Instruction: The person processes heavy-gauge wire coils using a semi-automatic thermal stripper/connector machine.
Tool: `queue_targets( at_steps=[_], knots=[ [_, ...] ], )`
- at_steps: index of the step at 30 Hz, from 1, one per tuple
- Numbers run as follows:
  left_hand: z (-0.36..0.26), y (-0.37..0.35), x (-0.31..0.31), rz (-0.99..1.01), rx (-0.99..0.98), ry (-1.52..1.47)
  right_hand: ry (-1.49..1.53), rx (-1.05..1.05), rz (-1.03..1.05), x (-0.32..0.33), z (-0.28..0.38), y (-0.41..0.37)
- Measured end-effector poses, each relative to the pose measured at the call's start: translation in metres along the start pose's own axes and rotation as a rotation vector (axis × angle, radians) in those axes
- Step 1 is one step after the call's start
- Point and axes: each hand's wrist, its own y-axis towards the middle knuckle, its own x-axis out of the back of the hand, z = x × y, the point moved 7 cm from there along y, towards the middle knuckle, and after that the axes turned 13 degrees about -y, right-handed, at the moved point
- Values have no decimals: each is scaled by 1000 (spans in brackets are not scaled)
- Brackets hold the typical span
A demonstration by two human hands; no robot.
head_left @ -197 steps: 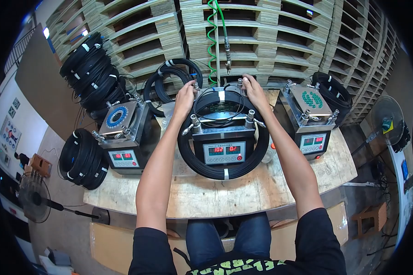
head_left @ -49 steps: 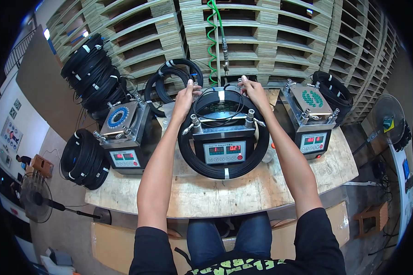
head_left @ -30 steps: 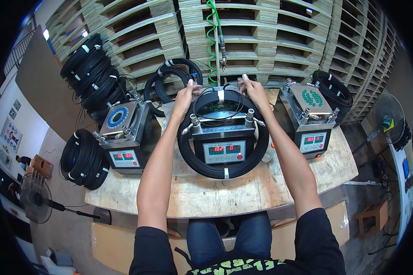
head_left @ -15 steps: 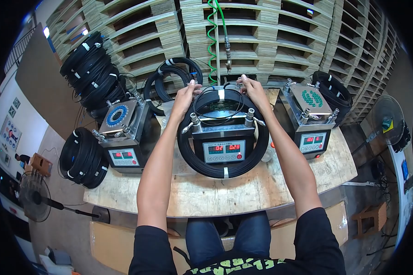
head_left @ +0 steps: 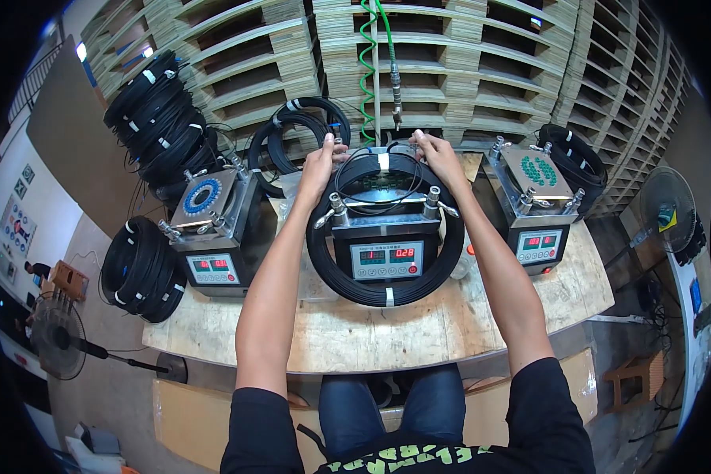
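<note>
Standing against the wooden pallets [head_left: 450, 118], the table [head_left: 324, 347] bears three machines in a row, with black cable coils [head_left: 146, 272] piled at its left end. The middle machine [head_left: 387, 223] already has its own big cable coil [head_left: 363, 296] in place: it leans around the machine's body, its top behind the near posts and its bottom below the lit panel. White tape binds it at top and bottom, so the winding itself looks finished. How much work is left on it cannot be told.

The left machine [head_left: 221, 226] shows a ring of blue pieces [head_left: 189, 207] on its plate, the right machine [head_left: 541, 222] a pattern of green pieces [head_left: 532, 170]; neither is being touched.

Both hands are at the middle machine's far corners. The left hand [head_left: 317, 163] has its thumb raised and fingers curled beside the far left post; the right hand [head_left: 442, 158] has its fingers bent near the far right one. Whether either grips a post is too unclear to tell. The small red display [head_left: 387, 254] is lit, reading 0.28 on its right side.
</note>
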Motion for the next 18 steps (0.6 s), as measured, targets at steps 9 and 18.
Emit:
queue_targets(
  at_steps=[9,18],
  knots=[
    [3,4,-2,86,-7,43,207,-7,-122,0,-9,1],
    [-3,1,-1,26,-78,6,136,2,-111,-2,-10,4]
  ],
)
